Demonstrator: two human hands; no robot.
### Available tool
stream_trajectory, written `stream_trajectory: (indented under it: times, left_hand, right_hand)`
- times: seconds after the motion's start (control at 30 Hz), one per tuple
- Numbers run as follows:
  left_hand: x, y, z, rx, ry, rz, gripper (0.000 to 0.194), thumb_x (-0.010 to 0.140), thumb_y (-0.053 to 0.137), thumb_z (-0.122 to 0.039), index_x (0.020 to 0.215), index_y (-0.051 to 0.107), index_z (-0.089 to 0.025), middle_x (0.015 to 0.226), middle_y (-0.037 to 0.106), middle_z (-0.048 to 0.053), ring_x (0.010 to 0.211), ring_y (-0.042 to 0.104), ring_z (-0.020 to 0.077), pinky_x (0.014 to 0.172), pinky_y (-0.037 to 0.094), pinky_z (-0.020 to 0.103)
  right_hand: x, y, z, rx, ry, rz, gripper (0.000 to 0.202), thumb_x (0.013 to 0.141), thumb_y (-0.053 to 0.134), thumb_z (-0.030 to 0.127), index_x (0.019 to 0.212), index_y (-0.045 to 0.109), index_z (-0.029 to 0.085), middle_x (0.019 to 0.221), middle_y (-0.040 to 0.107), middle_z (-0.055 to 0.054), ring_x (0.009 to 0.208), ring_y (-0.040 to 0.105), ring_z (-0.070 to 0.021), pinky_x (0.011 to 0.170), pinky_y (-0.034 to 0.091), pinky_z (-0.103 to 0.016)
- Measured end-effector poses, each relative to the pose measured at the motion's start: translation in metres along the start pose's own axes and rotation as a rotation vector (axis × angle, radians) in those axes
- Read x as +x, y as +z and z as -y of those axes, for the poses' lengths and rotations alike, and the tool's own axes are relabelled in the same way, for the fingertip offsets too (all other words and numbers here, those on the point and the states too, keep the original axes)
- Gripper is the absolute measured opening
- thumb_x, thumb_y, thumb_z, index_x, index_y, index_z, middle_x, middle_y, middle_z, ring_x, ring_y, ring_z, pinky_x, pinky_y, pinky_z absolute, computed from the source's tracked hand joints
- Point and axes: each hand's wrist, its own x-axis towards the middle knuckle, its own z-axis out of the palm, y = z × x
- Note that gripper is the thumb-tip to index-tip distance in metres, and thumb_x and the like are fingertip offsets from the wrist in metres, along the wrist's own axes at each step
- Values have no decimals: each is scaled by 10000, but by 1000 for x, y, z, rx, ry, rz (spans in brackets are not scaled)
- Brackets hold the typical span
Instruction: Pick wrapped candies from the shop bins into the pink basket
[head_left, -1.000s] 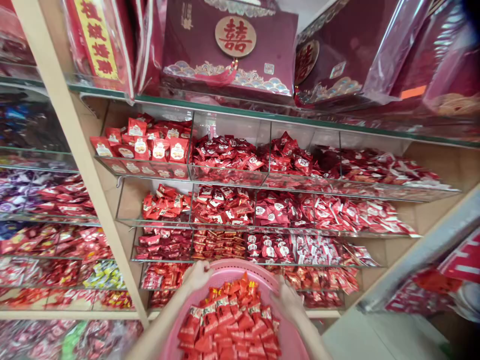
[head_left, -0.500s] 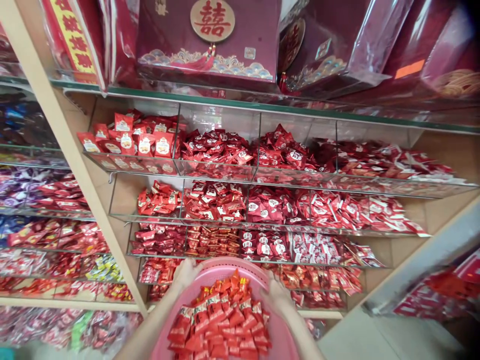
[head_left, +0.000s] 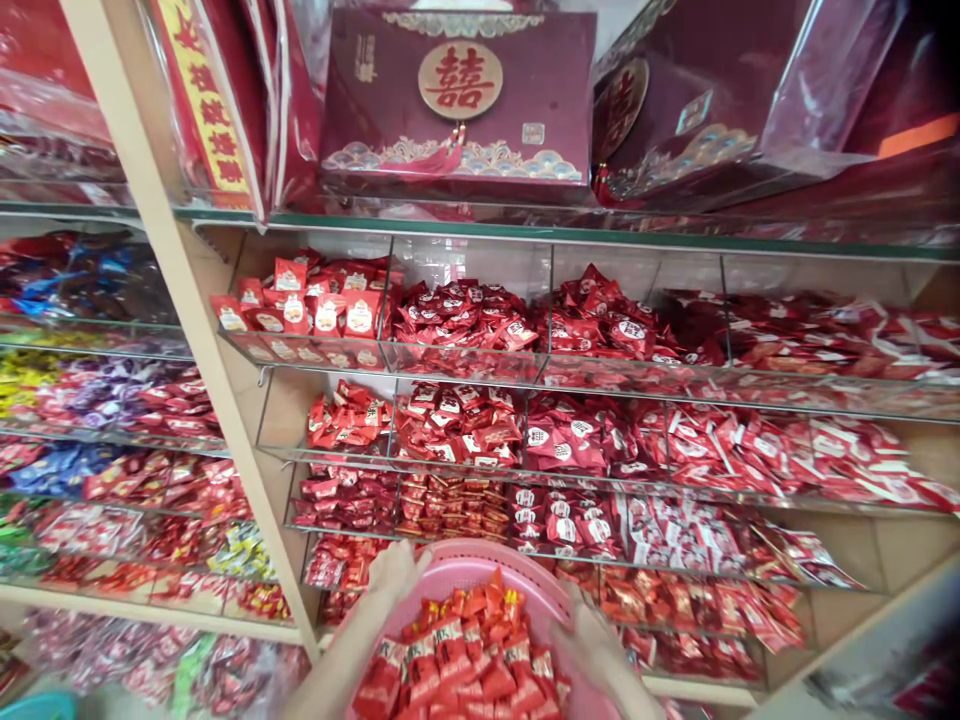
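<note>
A pink plastic basket (head_left: 442, 572) with a perforated rim is at the bottom centre, holding a heap of red-wrapped sweets (head_left: 469, 655). My left hand (head_left: 396, 572) is closed over the basket's upper left rim. My right hand (head_left: 592, 640) lies against the right side of the basket; motion blur smears its fingers, so their grip is unclear. Just beyond the basket, the lower shelves hold red packets (head_left: 345, 560) and orange-red packets (head_left: 660, 598) in rows. The basket's near side is cut off by the frame.
Clear-fronted shelf bins (head_left: 465, 365) full of red packets rise ahead of me. Above them, a glass shelf (head_left: 480, 228) carries purple gift boxes (head_left: 457, 130). A pale wooden upright (head_left: 191, 310) divides off more sweets at left. Bagged sweets (head_left: 247, 665) lie low at left.
The view has swung left, so the shelves sit further right and lower. The basket has shifted slightly right in view. My right hand has slid down along the basket's right side.
</note>
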Motion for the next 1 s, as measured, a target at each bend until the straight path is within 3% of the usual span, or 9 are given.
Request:
stream_trajectory:
  times: [0.17, 0.33, 0.47, 0.6, 0.8, 0.9, 1.0]
  left_hand:
    - [13, 0, 7, -124, 6, 37, 495, 773, 415, -613, 869, 638, -181, 962, 684, 144, 917, 637, 269, 691, 457, 301]
    - [12, -2, 8, -157, 13, 6, 488, 746, 441, -637, 819, 640, -197, 926, 693, 126, 896, 641, 258, 680, 450, 293]
    - [9, -4, 9, -179, 42, -5, 457, 757, 440, -612, 739, 631, -198, 894, 698, 115, 855, 646, 247, 661, 444, 284]
    - [11, -3, 13, -205, 35, -21, 444, 756, 456, -597, 776, 626, -187, 900, 695, 124, 849, 647, 250, 658, 441, 285]
    - [11, 1, 18, -202, 44, -19, 453, 763, 445, -605, 772, 633, -193, 891, 697, 125, 856, 649, 255, 657, 442, 283]
    - [10, 2, 18, -192, 57, -22, 494, 770, 413, -630, 769, 635, -189, 884, 695, 133, 857, 649, 265, 664, 446, 297]
    - [10, 2, 18, -192, 54, -30, 504, 769, 405, -638, 788, 634, -190, 888, 695, 131, 857, 648, 268, 668, 447, 304]
  right_hand:
    - [1, -2, 1, 8, 0, -16, 608, 810, 426, 300, 1370, 288, 108, 1325, 473, -161, 1214, 457, -243, 956, 369, -335]
    - [-12, -18, 23, -137, 78, -39, 509, 812, 443, 280, 1310, 402, 178, 1322, 482, -134, 1208, 450, -298, 964, 343, -466]
    - [-20, -37, 42, -145, -1, -107, 400, 842, 412, 287, 1207, 506, 152, 1195, 577, -157, 1107, 534, -290, 896, 399, -419]
    - [-14, -63, 58, -32, -200, -292, 342, 859, 406, 339, 1107, 570, 171, 1035, 653, -129, 987, 597, -253, 823, 432, -346]
    - [12, -134, 104, -77, -651, -717, 240, 860, 407, 182, 1019, 587, 166, 981, 617, -89, 913, 535, -213, 825, 406, -329]
    - [24, -160, 126, -277, -667, -811, 265, 832, 451, 142, 1070, 564, 175, 1014, 565, -93, 916, 483, -226, 783, 388, -337]
    - [32, -169, 141, -440, -588, -815, 299, 802, 517, 159, 1099, 544, 187, 1025, 518, -99, 914, 447, -234, 730, 358, -328]
